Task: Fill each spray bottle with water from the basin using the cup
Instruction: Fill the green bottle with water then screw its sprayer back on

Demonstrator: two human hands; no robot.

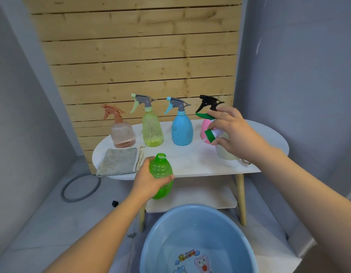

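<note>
My left hand (pixel 149 181) grips an open green ribbed bottle (pixel 161 175) with no spray head, held above the floor in front of the table. My right hand (pixel 231 131) holds the green-and-white spray head (pixel 210 134), its thin tube trailing left over the tabletop. A pale cup (pixel 226 152) stands on the table, partly hidden under that hand. Four capped spray bottles line the back: peach (pixel 122 134), yellow-green (pixel 152 129), blue (pixel 181 129) and pink with a black head (pixel 205 127). The blue basin (pixel 198 239) holding water sits on the floor below.
A grey cloth (pixel 119 160) lies on the left of the white oval table (pixel 190 164), which has a lower shelf (pixel 190 198) and wooden legs. A grey hose ring (pixel 81 189) lies on the floor at left. A wooden slat panel stands behind.
</note>
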